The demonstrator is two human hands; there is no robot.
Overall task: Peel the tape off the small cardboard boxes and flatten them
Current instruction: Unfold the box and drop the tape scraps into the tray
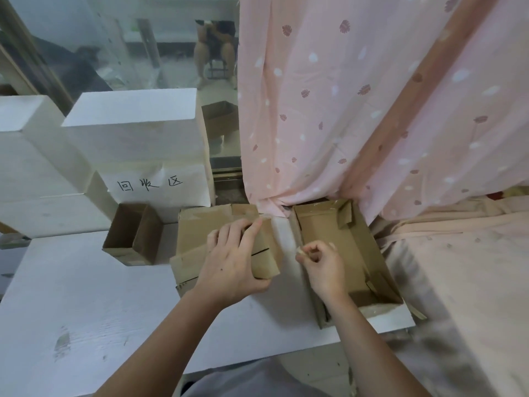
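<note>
A small brown cardboard box [264, 260] lies on top of flattened cardboard [194, 233] on the white table. My left hand [234, 262] grips it from above, index finger stretched along its top edge. To the right, my right hand [322, 265] pinches a small scrap of tape [300, 250] between thumb and fingers, beside the rim of a large open cardboard tray [355, 247]. A thin strip of clear tape seems to run from the box's far corner toward my right hand.
An open small box [131, 234] stands left of the flattened cardboard. White foam blocks [134, 130], one with a handwritten paper label [151, 184], line the back left. A pink curtain [357, 96] hangs behind. The white table [86, 310] ends at the right near bedding [458, 267].
</note>
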